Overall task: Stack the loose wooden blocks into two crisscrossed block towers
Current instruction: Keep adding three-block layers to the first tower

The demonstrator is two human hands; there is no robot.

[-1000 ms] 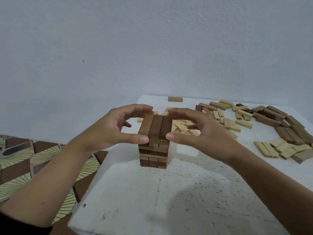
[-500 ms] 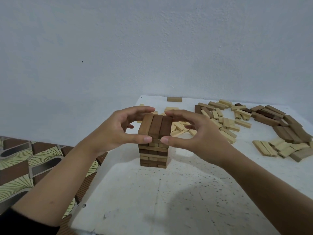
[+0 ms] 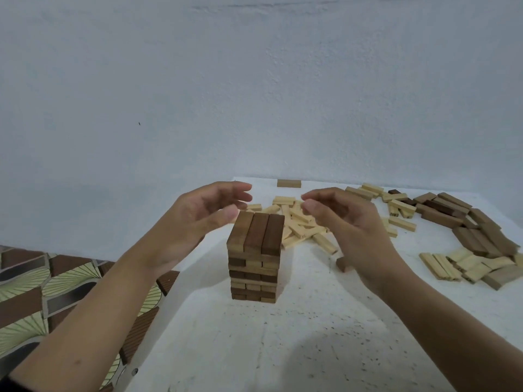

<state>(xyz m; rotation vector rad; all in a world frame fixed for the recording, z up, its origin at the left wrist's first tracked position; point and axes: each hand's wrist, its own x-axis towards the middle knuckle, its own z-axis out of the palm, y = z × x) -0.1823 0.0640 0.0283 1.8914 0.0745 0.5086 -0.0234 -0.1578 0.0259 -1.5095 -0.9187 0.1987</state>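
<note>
A crisscrossed block tower (image 3: 254, 258) of brown and pale layers stands near the middle of the white table (image 3: 283, 349), topped by three dark blocks side by side. My left hand (image 3: 198, 219) hovers just left of the tower's top, fingers relaxed and holding nothing. My right hand (image 3: 348, 222) hovers to the right of the top, fingers loosely bent and empty. Neither hand touches the tower. Loose pale blocks (image 3: 300, 224) lie in a heap behind the tower.
More loose blocks spread over the right side: dark ones (image 3: 464, 222) in a curved row, pale ones (image 3: 464, 264) nearer the edge. One brown block (image 3: 288, 183) lies alone by the wall. A small brown block (image 3: 343, 264) sits under my right wrist. Patterned floor (image 3: 42, 292) lies left of the table.
Both hands have let go of the tower's top layer and drawn apart and slightly upward. The tower stands unchanged.
</note>
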